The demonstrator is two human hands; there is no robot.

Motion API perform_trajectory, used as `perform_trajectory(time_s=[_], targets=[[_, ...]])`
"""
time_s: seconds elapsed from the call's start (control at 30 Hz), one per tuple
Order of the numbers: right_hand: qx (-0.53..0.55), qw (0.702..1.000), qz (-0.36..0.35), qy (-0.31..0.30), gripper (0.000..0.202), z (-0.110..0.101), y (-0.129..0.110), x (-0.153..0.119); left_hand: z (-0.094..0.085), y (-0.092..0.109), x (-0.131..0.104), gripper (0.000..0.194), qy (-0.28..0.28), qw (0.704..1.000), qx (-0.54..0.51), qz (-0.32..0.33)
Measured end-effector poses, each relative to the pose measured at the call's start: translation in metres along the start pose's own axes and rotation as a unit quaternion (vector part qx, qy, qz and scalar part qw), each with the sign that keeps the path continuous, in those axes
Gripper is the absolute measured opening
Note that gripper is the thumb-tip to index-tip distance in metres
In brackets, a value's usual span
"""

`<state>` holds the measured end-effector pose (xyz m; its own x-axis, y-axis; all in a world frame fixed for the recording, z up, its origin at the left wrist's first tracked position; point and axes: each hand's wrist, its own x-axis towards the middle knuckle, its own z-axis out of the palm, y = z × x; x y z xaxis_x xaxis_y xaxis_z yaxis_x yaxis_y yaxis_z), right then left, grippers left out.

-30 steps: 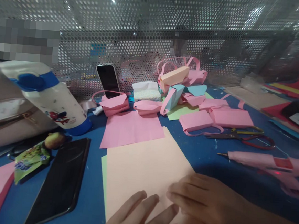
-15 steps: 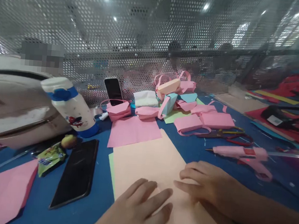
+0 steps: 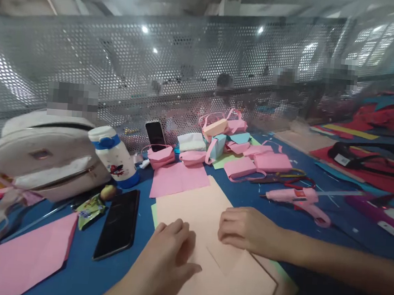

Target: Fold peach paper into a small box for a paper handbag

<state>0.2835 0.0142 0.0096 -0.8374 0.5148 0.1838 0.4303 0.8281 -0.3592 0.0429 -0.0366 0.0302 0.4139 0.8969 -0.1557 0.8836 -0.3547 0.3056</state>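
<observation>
Nearest, the left hand (image 3: 170,251) had curled its spread fingers loosely over the peach paper (image 3: 207,225); the right hand (image 3: 245,231) rested there, fingers bent, grip unclear to me. An edge (image 3: 216,261) newly showed between them, suggesting rearrangement. Beyond lay a pink sheet (image 3: 180,180).

Sheets (image 3: 188,206) lie on the table (image 3: 81,265) between phone (image 3: 117,225), left, and glue gun (image 3: 295,196), right; bags (image 3: 239,168) behind; bottle (image 3: 114,157) right of backpack (image 3: 47,142).
</observation>
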Motion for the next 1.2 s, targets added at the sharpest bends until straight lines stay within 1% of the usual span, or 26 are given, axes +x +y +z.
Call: perform_trajectory(time_s=[0.1, 0.23, 0.33, 0.47, 0.57, 0.63, 0.77, 0.83, 0.87, 0.93, 1.0, 1.1, 1.2], targets=[[0.011, 1.000, 0.002, 0.008, 0.009, 0.000, -0.001, 0.000, 0.000, 0.000, 0.001, 0.019, 0.000, 0.998, -0.063, -0.005], [0.032, 0.999, 0.012, 0.008, 0.008, -0.001, -0.001, -0.004, 0.000, -0.002, 0.004, 0.013, 0.002, 0.985, -0.166, -0.040], [0.031, 0.999, 0.003, 0.007, 0.014, -0.003, -0.001, -0.009, 0.001, -0.005, 0.010, 0.012, 0.044, 0.978, -0.203, -0.033], [-0.017, 0.999, -0.032, 0.009, 0.021, -0.004, -0.003, -0.016, 0.009, -0.012, 0.018, 0.020, 0.089, 0.978, -0.188, -0.018], [-0.067, 0.995, -0.078, 0.014, 0.024, -0.002, -0.005, -0.016, 0.019, -0.016, 0.021, 0.013, 0.127, 0.975, -0.183, -0.012], [-0.097, 0.991, -0.092, 0.014, 0.025, 0.002, -0.007, -0.012, 0.023, -0.017, 0.020, 0.009, 0.146, 0.972, -0.184, -0.009], [-0.138, 0.987, -0.079, 0.029, 0.029, 0.013, -0.008, 0.000, 0.026, -0.018, 0.018, 0.010, 0.163, 0.969, -0.186, -0.002], [-0.150, 0.984, -0.088, 0.034, 0.024, 0.017, -0.008, 0.005, 0.026, -0.018, 0.017, 0.011, 0.170, 0.971, -0.170, 0.002], [-0.154, 0.983, -0.098, 0.030, 0.023, 0.018, -0.007, 0.007, 0.025, -0.018, 0.017, 0.011, 0.171, 0.973, -0.155, 0.010], [-0.154, 0.982, -0.110, 0.015, 0.029, 0.019, -0.006, 0.009, 0.024, -0.018, 0.017, 0.012, 0.173, 0.977, -0.120, 0.037], [-0.145, 0.984, -0.101, -0.002, 0.035, 0.020, -0.006, 0.010, 0.023, -0.020, 0.017, 0.012, 0.168, 0.980, -0.092, 0.061], [-0.123, 0.990, -0.060, -0.014, 0.042, 0.022, -0.007, 0.011, 0.023, -0.026, 0.016, 0.011, 0.156, 0.983, -0.064, 0.076], [-0.087, 0.996, -0.031, -0.017, 0.056, 0.025, -0.009, 0.013, 0.024, -0.036, 0.015, 0.009, 0.169, 0.980, -0.033, 0.101]])
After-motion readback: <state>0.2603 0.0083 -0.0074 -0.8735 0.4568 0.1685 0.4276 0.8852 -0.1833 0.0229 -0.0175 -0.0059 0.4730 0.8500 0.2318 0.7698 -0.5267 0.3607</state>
